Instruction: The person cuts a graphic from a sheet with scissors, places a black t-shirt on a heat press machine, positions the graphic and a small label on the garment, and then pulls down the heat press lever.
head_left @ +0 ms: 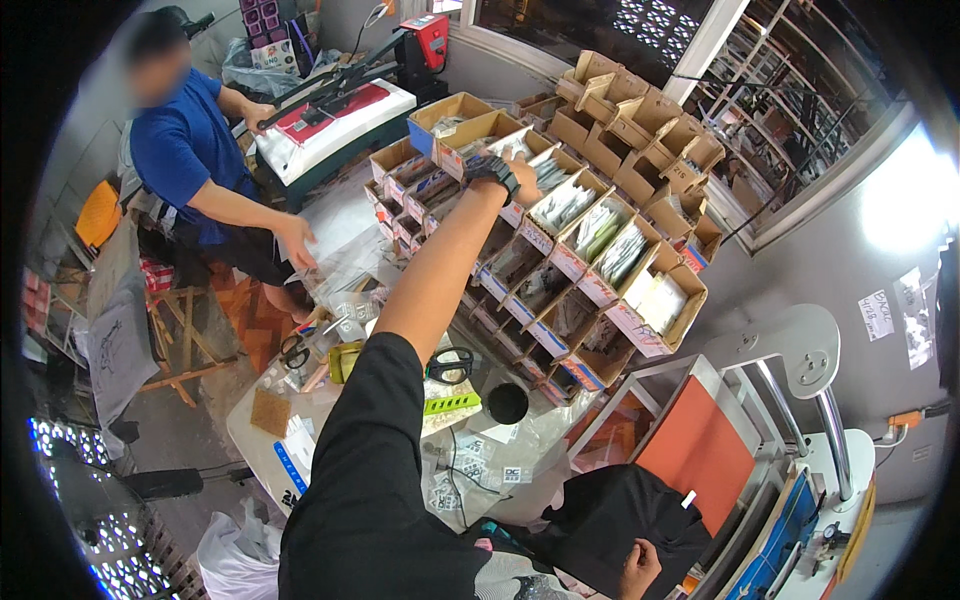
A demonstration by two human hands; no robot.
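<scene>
My left arm stretches up across the table to a stack of open cardboard bins. My left hand [522, 180], with a dark watch [490, 172] on its wrist, is down among the packets in a top-row bin. Its fingertips are hidden there, so I cannot tell what they hold. Beside it stand a bin of white packets [563, 204] and a bin with greenish packets [600, 232]. At the lower edge, my right hand [640, 570] is loosely curled next to a black garment [620, 510], with nothing visible in it.
Scissors [450, 366], a black cup [506, 403] and a green strip [451, 403] lie on the table [250, 415]. At right stands a press with an orange pad [700, 450]. A person in blue [185, 145] works at a heat press [340, 120], far left.
</scene>
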